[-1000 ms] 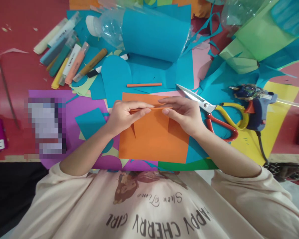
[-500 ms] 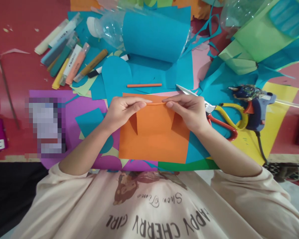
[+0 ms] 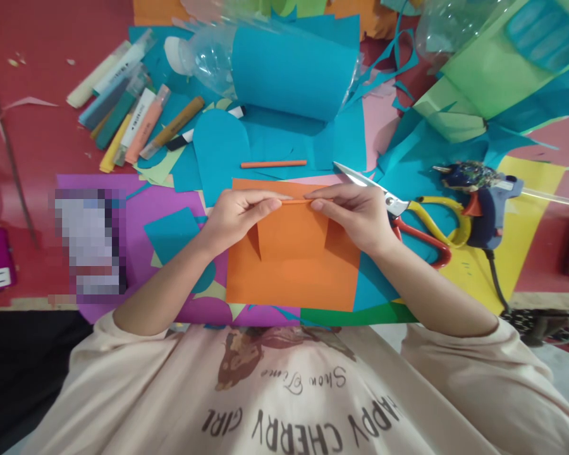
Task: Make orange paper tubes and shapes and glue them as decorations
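A smaller orange paper piece is held up over a larger orange sheet, its top edge rolled into a thin tube. My left hand pinches the left end of that roll and my right hand pinches the right end, fingers pressed together on it. A finished thin orange paper roll lies just beyond, on teal paper.
Scissors with red and yellow handles lie right of my right hand, a blue glue gun further right. Several markers are at upper left. A plastic bottle wrapped in teal paper lies at the back. Purple paper is under the left.
Both hands have rolled the orange paper's top edge; they moved slightly away from me, then back a little, while the roll stayed pinched between them.
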The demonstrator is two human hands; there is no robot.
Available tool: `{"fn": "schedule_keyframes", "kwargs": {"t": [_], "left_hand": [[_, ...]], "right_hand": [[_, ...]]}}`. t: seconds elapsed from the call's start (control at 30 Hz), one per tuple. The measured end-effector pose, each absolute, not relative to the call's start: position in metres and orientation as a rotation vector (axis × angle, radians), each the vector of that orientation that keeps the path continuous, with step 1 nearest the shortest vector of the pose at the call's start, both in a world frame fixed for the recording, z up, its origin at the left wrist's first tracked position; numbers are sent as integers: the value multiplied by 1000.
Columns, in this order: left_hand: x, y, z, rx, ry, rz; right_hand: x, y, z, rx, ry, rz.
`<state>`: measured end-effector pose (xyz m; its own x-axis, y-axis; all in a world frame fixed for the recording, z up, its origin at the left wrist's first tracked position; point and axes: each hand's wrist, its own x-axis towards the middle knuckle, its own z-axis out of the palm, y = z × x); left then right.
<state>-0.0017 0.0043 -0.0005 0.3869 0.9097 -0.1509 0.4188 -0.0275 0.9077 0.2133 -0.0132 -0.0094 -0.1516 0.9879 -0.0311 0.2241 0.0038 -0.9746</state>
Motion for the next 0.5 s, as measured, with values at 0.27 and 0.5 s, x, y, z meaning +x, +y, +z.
{"fn": "schedule_keyframes", "kwargs": {"t": [0.27,0.5], "left_hand": [[-2,5,0,1620,1164,618],[-2,6,0,1666,1166,621]], "right_hand": [[214,-13,-11,-1298,-1461,1230],[213,-13,-12,-1248,-1421,1258]]}}
